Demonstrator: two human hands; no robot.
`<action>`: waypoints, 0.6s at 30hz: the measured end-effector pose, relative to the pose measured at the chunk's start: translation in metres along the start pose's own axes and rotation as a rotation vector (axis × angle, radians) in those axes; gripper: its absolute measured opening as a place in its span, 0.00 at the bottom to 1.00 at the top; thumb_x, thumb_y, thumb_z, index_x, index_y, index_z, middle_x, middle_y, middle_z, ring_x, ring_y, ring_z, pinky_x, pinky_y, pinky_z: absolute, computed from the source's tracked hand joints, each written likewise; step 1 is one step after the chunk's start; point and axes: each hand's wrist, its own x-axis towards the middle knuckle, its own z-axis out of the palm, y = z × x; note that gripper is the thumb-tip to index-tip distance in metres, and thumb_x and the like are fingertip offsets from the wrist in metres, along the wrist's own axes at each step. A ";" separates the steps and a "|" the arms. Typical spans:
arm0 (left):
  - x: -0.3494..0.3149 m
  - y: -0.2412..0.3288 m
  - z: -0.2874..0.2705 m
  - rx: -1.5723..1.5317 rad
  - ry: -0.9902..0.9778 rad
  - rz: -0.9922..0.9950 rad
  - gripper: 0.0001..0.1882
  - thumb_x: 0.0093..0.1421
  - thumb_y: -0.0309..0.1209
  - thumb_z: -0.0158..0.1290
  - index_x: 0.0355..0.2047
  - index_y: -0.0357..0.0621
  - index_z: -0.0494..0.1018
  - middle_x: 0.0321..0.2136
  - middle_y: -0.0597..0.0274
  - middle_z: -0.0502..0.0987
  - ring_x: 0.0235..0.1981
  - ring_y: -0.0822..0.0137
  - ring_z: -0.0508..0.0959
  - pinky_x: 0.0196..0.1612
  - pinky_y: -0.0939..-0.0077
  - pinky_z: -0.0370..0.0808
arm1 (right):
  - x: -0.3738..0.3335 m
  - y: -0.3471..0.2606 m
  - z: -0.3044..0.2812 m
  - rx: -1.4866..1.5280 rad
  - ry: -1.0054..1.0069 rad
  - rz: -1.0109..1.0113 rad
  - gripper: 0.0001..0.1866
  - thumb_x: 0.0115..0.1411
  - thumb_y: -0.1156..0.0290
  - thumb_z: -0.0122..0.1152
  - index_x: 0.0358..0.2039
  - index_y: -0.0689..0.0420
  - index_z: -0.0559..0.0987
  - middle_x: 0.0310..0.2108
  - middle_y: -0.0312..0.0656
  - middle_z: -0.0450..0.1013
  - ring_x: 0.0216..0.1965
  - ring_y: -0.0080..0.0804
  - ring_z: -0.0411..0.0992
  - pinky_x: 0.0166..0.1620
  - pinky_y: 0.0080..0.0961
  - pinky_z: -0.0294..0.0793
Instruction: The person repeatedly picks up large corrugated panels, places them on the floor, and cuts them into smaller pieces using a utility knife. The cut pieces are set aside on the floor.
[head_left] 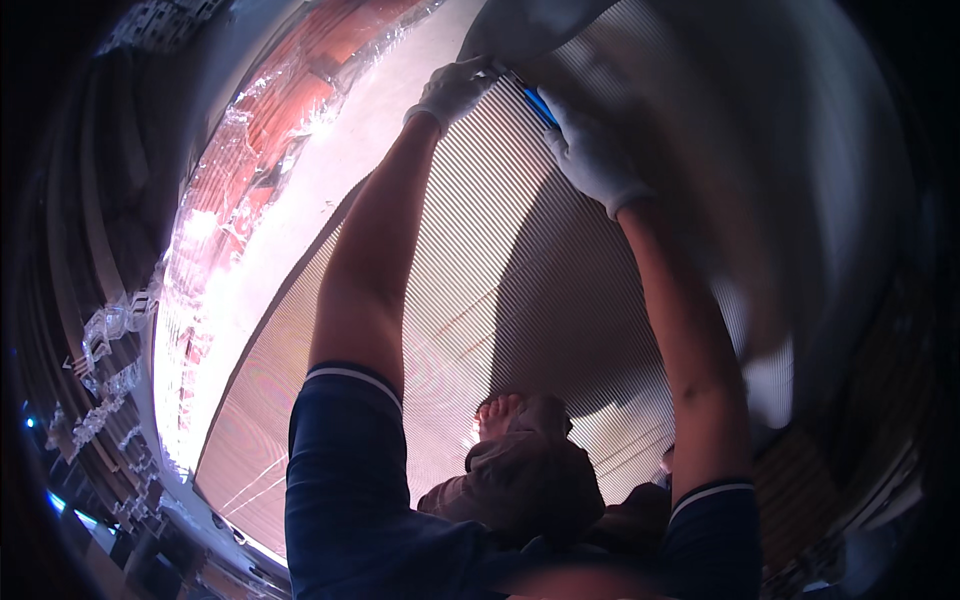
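Your gloved right hand (pixel 590 150) had its grip closed round a blue-handled tool (pixel 539 107) over the ribbed sheet (pixel 470 220), its far end just beside your gloved left hand (pixel 456 88)! Whether that left grip pinched anything, I couldn't tell; your bare foot (pixel 500 414) rested on the sheet.

From my remote post, I read no text, label, number or sign in the head view, twelve o'clock through eleven.
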 end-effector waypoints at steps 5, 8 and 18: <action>-0.004 0.004 -0.001 -0.066 0.004 -0.030 0.25 0.58 0.54 0.49 0.54 0.64 0.70 0.42 0.53 0.79 0.46 0.56 0.77 0.50 0.67 0.71 | 0.008 -0.002 -0.001 -0.093 -0.116 0.057 0.24 0.63 0.69 0.49 0.60 0.52 0.64 0.42 0.48 0.74 0.41 0.43 0.74 0.48 0.35 0.73; -0.005 0.007 -0.001 -0.061 -0.021 -0.058 0.22 0.60 0.54 0.46 0.52 0.70 0.71 0.44 0.57 0.77 0.49 0.54 0.75 0.52 0.63 0.69 | 0.015 -0.012 -0.005 -0.077 -0.130 0.087 0.24 0.63 0.70 0.49 0.60 0.50 0.64 0.38 0.46 0.75 0.36 0.40 0.74 0.44 0.34 0.74; -0.006 0.008 -0.001 0.012 0.031 -0.011 0.24 0.59 0.53 0.48 0.53 0.63 0.71 0.46 0.56 0.77 0.49 0.56 0.75 0.51 0.67 0.71 | 0.031 -0.018 -0.007 -0.157 -0.136 0.096 0.22 0.61 0.73 0.44 0.57 0.49 0.69 0.32 0.45 0.76 0.34 0.40 0.76 0.40 0.36 0.76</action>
